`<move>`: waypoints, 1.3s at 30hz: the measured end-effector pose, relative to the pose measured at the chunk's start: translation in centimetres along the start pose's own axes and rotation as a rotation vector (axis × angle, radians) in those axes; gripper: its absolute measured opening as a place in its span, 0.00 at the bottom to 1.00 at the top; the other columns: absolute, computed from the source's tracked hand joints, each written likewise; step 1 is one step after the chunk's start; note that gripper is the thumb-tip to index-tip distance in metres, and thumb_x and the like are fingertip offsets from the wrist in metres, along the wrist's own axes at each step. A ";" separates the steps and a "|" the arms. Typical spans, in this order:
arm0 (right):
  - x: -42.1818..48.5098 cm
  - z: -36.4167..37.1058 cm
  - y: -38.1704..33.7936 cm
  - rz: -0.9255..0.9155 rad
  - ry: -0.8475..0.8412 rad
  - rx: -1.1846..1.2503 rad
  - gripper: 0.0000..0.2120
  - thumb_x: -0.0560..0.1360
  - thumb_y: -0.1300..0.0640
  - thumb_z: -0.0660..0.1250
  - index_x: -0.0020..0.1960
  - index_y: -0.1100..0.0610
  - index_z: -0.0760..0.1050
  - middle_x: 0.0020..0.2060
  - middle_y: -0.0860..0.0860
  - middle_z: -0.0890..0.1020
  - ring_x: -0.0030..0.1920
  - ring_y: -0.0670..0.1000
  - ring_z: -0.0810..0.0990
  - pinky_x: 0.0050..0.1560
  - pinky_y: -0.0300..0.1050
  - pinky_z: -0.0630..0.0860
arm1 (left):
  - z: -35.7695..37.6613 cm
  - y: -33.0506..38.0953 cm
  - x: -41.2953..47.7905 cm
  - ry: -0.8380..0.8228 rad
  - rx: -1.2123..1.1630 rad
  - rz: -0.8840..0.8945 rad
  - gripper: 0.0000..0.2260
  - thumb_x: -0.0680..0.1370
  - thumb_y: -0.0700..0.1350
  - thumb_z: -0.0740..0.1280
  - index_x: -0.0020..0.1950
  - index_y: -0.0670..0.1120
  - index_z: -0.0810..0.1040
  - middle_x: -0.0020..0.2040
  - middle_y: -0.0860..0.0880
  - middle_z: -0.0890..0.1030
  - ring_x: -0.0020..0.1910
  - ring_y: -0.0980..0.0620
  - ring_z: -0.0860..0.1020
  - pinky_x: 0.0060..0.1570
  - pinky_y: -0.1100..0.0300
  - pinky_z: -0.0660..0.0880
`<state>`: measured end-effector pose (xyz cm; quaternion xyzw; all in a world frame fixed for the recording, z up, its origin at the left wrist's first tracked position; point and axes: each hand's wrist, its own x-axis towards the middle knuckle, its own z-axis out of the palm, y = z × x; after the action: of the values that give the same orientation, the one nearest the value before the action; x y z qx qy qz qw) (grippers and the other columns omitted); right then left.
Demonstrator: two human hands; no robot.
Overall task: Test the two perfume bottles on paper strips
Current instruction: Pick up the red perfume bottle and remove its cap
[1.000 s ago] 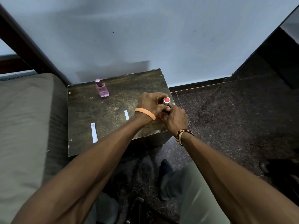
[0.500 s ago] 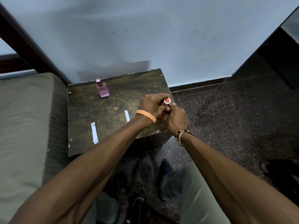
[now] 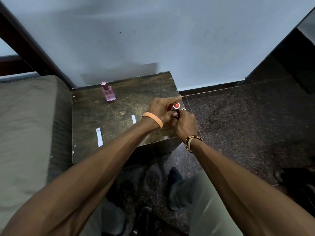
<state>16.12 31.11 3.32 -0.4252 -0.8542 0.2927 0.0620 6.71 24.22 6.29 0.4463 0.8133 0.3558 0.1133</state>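
Observation:
A red perfume bottle (image 3: 175,105) with a silver-rimmed red top is held between both hands over the right edge of the dark stool top (image 3: 119,113). My left hand (image 3: 162,109) wraps the bottle's upper part from the left. My right hand (image 3: 185,123) grips its lower part from the right. Most of the bottle is hidden by my fingers. A pink perfume bottle (image 3: 108,91) stands upright at the stool's back. One white paper strip (image 3: 99,137) lies front left, and a second strip (image 3: 133,119) lies beside my left wrist.
A grey-green cushion (image 3: 25,126) borders the stool on the left. A pale blue wall (image 3: 153,40) rises directly behind. Dark speckled floor (image 3: 238,125) lies to the right, with dark shoes (image 3: 294,178) at the far right edge. My knees sit below the stool.
My left fingers have stretched further right over the red bottle's top. Both hands stay at the same spot on the stool's right edge.

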 end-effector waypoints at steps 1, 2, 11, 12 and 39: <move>0.0 0.0 0.0 0.002 0.007 -0.004 0.04 0.74 0.58 0.67 0.47 0.58 0.77 0.44 0.58 0.82 0.46 0.61 0.81 0.44 0.53 0.78 | 0.0 -0.1 0.0 -0.015 0.009 0.015 0.22 0.69 0.36 0.74 0.62 0.48 0.79 0.55 0.46 0.83 0.53 0.48 0.82 0.54 0.56 0.78; 0.0 0.0 0.0 0.004 0.011 -0.010 0.05 0.74 0.58 0.67 0.48 0.59 0.77 0.44 0.58 0.82 0.46 0.62 0.81 0.44 0.53 0.78 | -0.1 -0.2 0.0 -0.010 0.009 0.031 0.20 0.69 0.34 0.73 0.60 0.47 0.80 0.53 0.45 0.84 0.51 0.47 0.82 0.53 0.54 0.78; 0.0 0.0 -0.3 -0.013 0.000 -0.020 0.05 0.76 0.58 0.65 0.48 0.59 0.77 0.44 0.58 0.82 0.45 0.62 0.80 0.43 0.52 0.76 | 0.6 -0.2 -0.8 0.133 0.007 -0.007 0.22 0.67 0.41 0.77 0.60 0.47 0.80 0.53 0.46 0.84 0.50 0.48 0.83 0.53 0.55 0.79; 0.0 0.0 -0.3 -0.013 0.006 -0.021 0.06 0.76 0.58 0.65 0.49 0.59 0.78 0.44 0.58 0.82 0.46 0.62 0.80 0.43 0.52 0.76 | 0.5 0.0 -0.8 0.085 0.010 -0.003 0.24 0.67 0.40 0.76 0.63 0.48 0.78 0.56 0.46 0.83 0.52 0.49 0.82 0.55 0.56 0.78; -0.9 -0.4 -1.4 -0.011 0.014 0.007 0.08 0.75 0.55 0.67 0.50 0.59 0.77 0.45 0.58 0.82 0.46 0.61 0.80 0.43 0.54 0.77 | 0.1 -1.1 -0.3 0.038 -0.047 0.001 0.21 0.69 0.34 0.73 0.60 0.47 0.80 0.54 0.47 0.84 0.52 0.49 0.82 0.54 0.52 0.79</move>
<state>15.86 29.98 4.52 -0.4221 -0.8552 0.2923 0.0710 6.23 23.59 5.43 0.4370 0.8066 0.3832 0.1082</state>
